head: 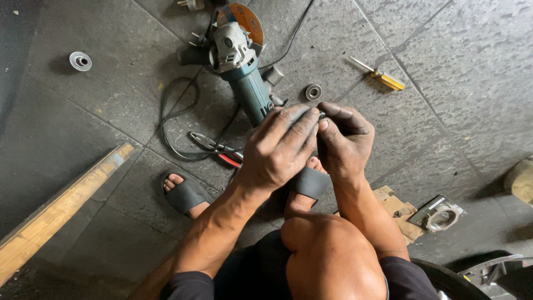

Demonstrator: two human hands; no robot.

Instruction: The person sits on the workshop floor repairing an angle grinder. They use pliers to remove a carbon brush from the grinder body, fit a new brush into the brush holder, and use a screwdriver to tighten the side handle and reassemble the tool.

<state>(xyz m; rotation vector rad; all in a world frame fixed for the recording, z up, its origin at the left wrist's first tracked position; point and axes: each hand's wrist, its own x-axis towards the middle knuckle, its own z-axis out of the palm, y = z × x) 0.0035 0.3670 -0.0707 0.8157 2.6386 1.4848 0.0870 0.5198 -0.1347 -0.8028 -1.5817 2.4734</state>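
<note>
**Greasy hands huddle over a hidden part**

Knee [327, 255] fills the bottom of the shot, bare and bent, cutting off the foot behind it. Just above, both hands meet, and what they hold is nearly all hidden: only a small dark part [322, 115] peeks out between the fingertips, too covered to identify.

Left hand [280, 147] curls over the top, fingers bent and close together, grimy black, covering whatever sits below. Right hand [344, 139] is folded tight, thumb and forefinger pinching that dark part, touching the left fingertips. Both are closed around it, not spread.

Directly behind the hands lies a teal grinder [241, 66] on the tiled floor [444, 66], its tail end hidden by the left hand, its orange disc [247, 19] cut by the top edge. Black cord [175, 119] loops left of it. Red-handled pliers [219, 150] lie by the left wrist, partly covered. A bearing [313, 91] sits just beyond the hands, a yellow screwdriver [383, 78] further right, a washer [80, 61] well apart at left. Two sandalled feet show below the hands.
</note>
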